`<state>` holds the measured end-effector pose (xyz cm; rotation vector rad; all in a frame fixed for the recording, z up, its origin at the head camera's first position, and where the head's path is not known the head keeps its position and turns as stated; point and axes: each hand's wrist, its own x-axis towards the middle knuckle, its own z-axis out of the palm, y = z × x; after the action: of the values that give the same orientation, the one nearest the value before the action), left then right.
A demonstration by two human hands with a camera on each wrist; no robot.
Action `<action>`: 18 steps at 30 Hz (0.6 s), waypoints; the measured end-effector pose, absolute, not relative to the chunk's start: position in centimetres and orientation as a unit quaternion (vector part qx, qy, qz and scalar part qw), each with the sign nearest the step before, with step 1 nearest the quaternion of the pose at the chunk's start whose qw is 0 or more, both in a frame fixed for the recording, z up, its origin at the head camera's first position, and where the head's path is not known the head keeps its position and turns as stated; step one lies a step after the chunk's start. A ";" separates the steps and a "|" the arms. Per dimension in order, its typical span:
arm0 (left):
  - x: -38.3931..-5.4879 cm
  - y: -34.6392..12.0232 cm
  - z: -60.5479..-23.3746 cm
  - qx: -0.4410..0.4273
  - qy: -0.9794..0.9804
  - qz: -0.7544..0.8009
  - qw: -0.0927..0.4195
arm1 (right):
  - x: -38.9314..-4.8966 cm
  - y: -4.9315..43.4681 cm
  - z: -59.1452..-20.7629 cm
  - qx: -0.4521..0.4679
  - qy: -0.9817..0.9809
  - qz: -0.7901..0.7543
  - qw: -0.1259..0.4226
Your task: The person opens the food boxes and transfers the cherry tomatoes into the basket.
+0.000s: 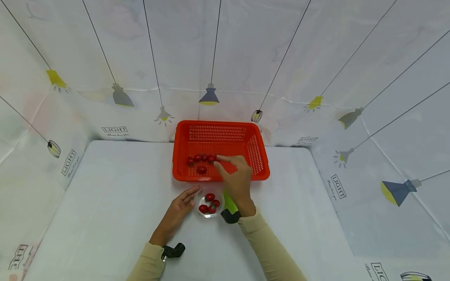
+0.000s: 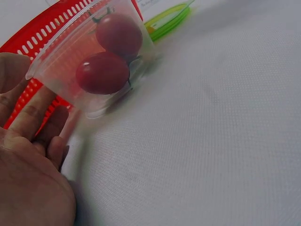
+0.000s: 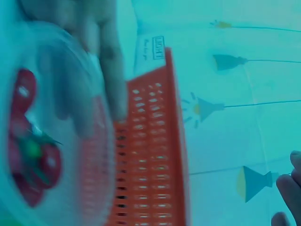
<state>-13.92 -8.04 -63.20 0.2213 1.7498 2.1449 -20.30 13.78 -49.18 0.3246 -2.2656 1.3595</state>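
A clear plastic tub [image 1: 197,200] holding several cherry tomatoes [image 1: 210,197] stands on the white table. My left hand [image 1: 180,207] rests its extended fingers against the tub's left side. The left wrist view shows tomatoes [image 2: 103,73] through the tub wall. My right hand [image 1: 236,175] is over the red plastic basket [image 1: 221,178], thumb and index finger apart. Their tips are right at the end of a row of cherry tomatoes [image 1: 197,157], and the index finger partly hides one. In the right wrist view, the right hand's fingertips [image 3: 288,188] appear at the edge.
Beside the tub, partly under my right wrist, lies a bright green item [image 1: 229,203] with a rounded rim. The basket stands at the table's [image 1: 116,187] back edge, close to a wall covering [image 1: 183,58] printed with lamps. Dark wrist cameras [image 1: 173,251] sit at both sleeves.
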 end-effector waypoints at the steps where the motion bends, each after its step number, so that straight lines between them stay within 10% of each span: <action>1: -13.9 -8.0 -63.2 0.079 0.620 0.759 0.182 | -19.6 13.7 -49.6 0.108 -0.827 0.492 0.249; 18: -14.0 -8.1 -63.6 0.097 0.620 0.760 0.170 | -14.6 12.6 -58.2 0.024 -0.869 0.418 0.264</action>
<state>-14.02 -8.08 -63.61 0.2756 1.7615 2.1590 -14.61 12.64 -58.15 0.0650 -2.3491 1.1309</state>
